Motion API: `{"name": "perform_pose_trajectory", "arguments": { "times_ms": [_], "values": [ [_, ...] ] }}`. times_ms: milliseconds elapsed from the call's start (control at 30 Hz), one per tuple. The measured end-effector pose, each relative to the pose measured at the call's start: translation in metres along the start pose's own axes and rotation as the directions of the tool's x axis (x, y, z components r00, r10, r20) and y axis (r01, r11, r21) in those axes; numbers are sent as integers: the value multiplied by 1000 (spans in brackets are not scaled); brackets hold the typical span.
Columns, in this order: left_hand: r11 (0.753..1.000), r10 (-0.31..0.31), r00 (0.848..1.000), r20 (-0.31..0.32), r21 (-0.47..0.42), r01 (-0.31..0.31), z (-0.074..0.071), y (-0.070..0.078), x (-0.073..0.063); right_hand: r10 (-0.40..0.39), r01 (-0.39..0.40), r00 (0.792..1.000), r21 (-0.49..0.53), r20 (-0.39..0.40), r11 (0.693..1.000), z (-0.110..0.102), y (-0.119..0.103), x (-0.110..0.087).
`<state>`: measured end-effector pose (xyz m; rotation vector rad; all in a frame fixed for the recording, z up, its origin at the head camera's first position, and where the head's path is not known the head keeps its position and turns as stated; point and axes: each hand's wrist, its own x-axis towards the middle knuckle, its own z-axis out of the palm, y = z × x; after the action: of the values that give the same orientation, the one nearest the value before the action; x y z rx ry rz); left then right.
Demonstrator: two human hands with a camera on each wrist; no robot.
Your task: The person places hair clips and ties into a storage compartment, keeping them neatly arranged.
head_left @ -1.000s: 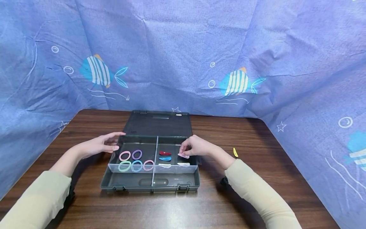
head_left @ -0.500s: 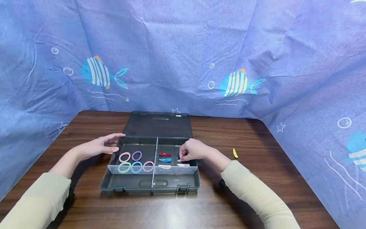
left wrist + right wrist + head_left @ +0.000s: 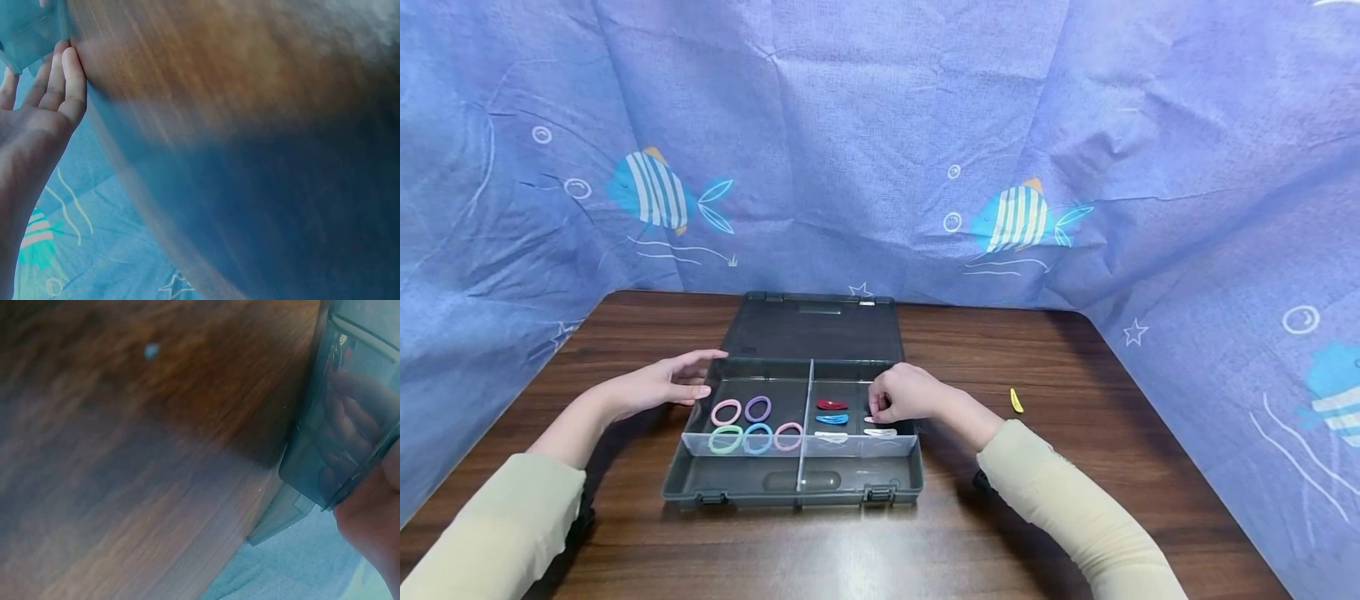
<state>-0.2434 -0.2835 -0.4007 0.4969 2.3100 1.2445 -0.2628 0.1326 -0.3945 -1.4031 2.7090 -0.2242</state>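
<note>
In the head view a grey see-through divided box (image 3: 741, 492) lies with its lid (image 3: 820, 329) folded back. My left hand (image 3: 658, 387) rests at the box's left wall, fingers extended; the left wrist view shows this hand (image 3: 47, 112) with fingertips at the box corner (image 3: 31, 40). Inside the back right compartment my right hand (image 3: 910, 393) pinches a pink hair clip (image 3: 869, 419), mostly hidden by the fingers. Just in front lies a white hair clip (image 3: 880, 432). To its left are a red clip (image 3: 831, 405), a blue clip (image 3: 832, 419) and another white clip (image 3: 831, 437).
Several coloured hair ties, among them a purple one (image 3: 758, 397), lie in the back left compartment. A yellow hair clip (image 3: 1016, 400) lies on the wooden table (image 3: 962, 542) to the right. A blue fish-print cloth (image 3: 865, 167) hangs behind.
My right hand has lowered the pink hair clip slightly toward the compartment floor, just behind the white clip, then stayed nearly still. My left hand has kept its place.
</note>
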Motion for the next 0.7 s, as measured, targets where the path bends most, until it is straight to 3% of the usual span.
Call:
{"name": "perform_pose_trajectory", "arguments": {
  "times_ms": [233,500,700],
  "values": [
    [1000,-4,1000,-3,-6,4,2,3,-1,-23,22,1000,53,4,998,0,3,-2],
    [1000,-11,1000,-3,-10,11,3,3,-2,-94,104,994,239,-56,965,-8,8,-10],
    [1000,-7,1000,-3,-7,7,1,3,-1,-89,115,989,243,-114,963,-21,11,-21]
  ]
}}
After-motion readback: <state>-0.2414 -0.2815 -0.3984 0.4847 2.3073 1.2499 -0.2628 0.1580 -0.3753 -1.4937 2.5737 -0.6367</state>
